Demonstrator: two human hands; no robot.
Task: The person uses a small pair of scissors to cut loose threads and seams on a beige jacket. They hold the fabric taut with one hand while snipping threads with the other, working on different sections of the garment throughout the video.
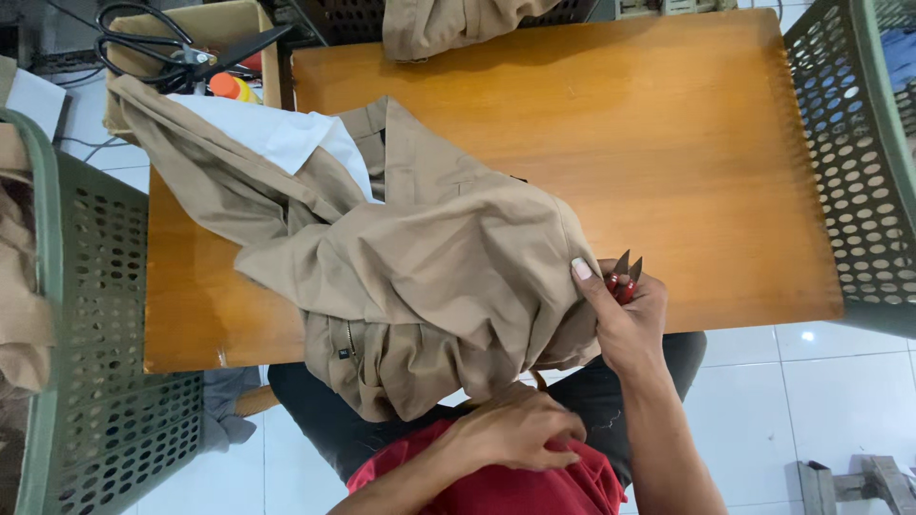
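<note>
Orange wooden table (687, 143), white tiled floor (840, 381), green baskets (105, 381), both hands pinching tan garment (429, 267).

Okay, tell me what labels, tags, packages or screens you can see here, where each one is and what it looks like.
Small dark label: a tiny square tag on the tan garment, beside its zipper near the table's front edge.
No packages, signs or screens show.

Seen about the wooden table (668, 143): green perforated baskets left (105, 334) and right (859, 162), black scissors (162, 48) in a box, folded tan cloth (448, 24) at the far edge.
</note>
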